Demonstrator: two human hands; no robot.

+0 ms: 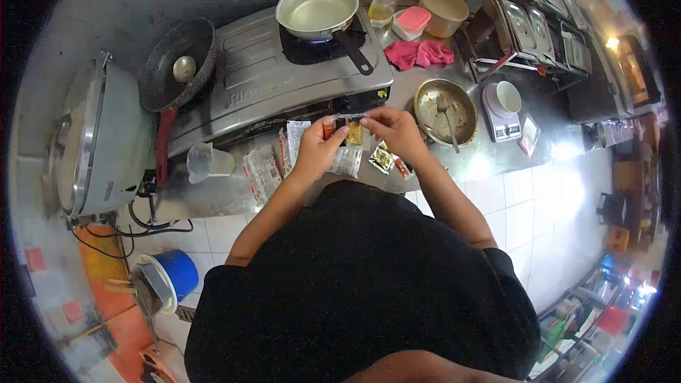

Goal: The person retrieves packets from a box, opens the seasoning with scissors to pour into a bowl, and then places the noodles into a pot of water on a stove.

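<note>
Both my hands are closed at the counter's front edge, just before the stove. My left hand [323, 145] and my right hand [394, 130] pinch the top of a small seasoning sachet strip [355, 135], which has an orange part and a gold part. Under and beside my left hand lie printed instant noodle-style packets [262, 170], mostly white with red. Near my right wrist rests a small green-and-white sachet [383, 159]. What exactly the fingers grip is partly hidden.
A light metal pan [318, 10] sits over a blue flame on the stove [248, 64]. A dark pan [159, 64] holds a ladle. Around stand a measuring jug [206, 163], a metal bowl [425, 103] with a fork, a scale [502, 124] and a pink cloth [418, 54].
</note>
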